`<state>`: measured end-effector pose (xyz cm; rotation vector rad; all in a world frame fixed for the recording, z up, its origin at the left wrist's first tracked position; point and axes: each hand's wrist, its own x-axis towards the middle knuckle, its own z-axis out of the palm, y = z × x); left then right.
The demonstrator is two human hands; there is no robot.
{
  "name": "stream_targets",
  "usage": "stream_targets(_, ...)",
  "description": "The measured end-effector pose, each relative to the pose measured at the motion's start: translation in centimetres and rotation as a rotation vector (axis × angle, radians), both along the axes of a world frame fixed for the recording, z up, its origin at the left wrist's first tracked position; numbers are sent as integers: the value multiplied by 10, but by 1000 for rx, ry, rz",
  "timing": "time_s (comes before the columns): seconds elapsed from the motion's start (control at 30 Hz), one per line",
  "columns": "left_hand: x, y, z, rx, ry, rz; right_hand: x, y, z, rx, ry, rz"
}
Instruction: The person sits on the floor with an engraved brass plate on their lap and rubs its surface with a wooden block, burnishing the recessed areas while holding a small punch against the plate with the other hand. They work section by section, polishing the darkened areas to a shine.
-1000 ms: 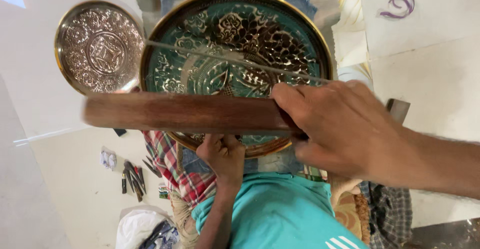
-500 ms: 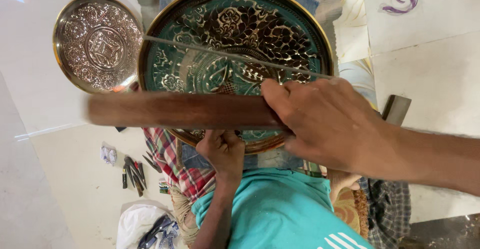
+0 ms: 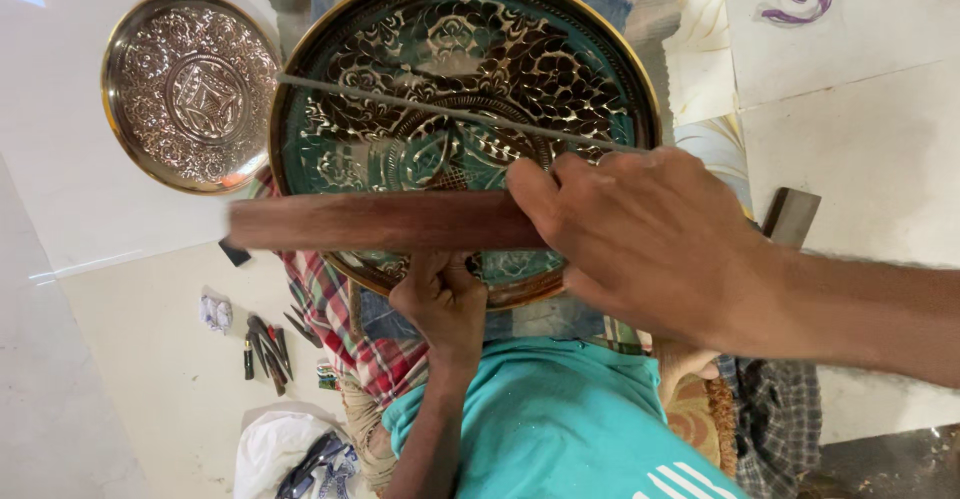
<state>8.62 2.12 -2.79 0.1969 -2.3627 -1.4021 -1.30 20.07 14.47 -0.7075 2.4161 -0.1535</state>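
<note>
**While rt hand [image 3: 650,239] grips wooden bar [image 3: 380,221] – work on green plate [image 3: 460,89], mid-step**

Plate: large, round, brass rim, green ground w/ raised floral pattern. It is tipped up on the lap and fills the upper centre of view. A thin metal rod [image 3: 420,109] lies slantwise across its face, upper left to right.

Rt hand: comes in from the right, fingers curled tight round one end of the bar. The bar lies level across the plate's lower half; can't tell if it touches the face. Bar looks blurred, so prob. moving.

Lt hand [image 3: 445,299]: under the plate, fingers closed up on the bottom rim, propping it. Can't tell how the fingertips sit behind the rim.

Nearby: smaller silver-toned embossed plate [image 3: 190,89] just left of the big one, rims near or touching. Checked cloth [image 3: 340,329] under the plate. Small hand tools [image 3: 265,344] on the floor lower left. Dark block [image 3: 790,216] at right.

Judgement: step in hand = working the bar over the plate face while lt hand steadies. Not near done, as far as I can judge. Next move needs a firm hold on the rim so the plate doesn't rock, the bar kept level, and care not to knock the rod.
</note>
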Motion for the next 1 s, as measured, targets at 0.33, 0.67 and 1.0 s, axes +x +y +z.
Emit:
stream_targets(0.33,-3,3,11,41,-48,6,-4,2,-6,-26,-28,-92)
stream_targets(0.67,-3,0,5,10,-36,2,-3,2,-4,66,-52,-65)
stream_targets(1.0,-1,-1,-3,-59,80,23,4,6,0,84,36,-47)
